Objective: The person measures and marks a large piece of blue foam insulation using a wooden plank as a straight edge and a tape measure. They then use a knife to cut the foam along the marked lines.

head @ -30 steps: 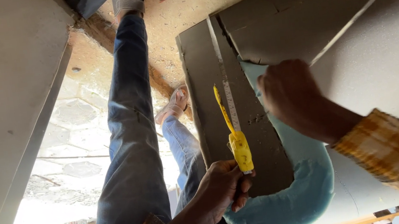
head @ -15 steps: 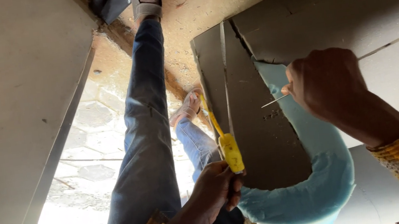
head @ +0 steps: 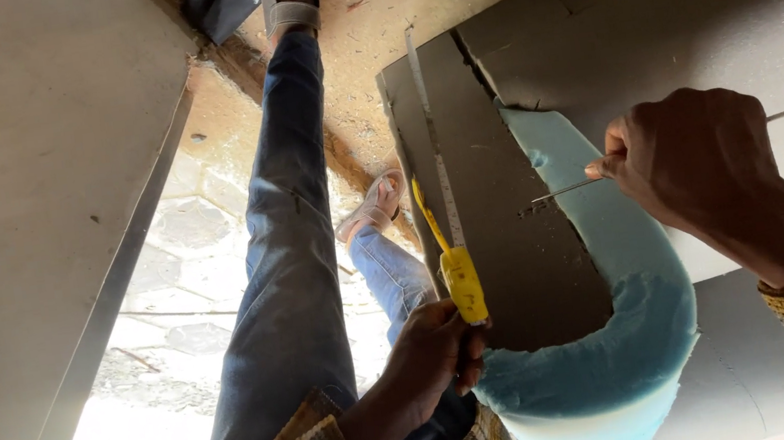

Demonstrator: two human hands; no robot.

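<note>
Left hand [head: 430,356] fingers grip a yellow tape measure [head: 464,284], steel blade along the grey board [head: 505,235]. Right hand [head: 698,170] fingers pinch a thin metal needle [head: 560,193] (tip on board), beside curved blue foam [head: 627,320].

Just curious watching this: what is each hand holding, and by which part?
Left hand grips the yellow tape measure by its case; right hand pinches a thin metal needle at its rear end.

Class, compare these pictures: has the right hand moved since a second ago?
Yes. The right hand, holding a thin metal tool, has shifted outward along the blue foam, away from the grey board's tape measure.
</note>
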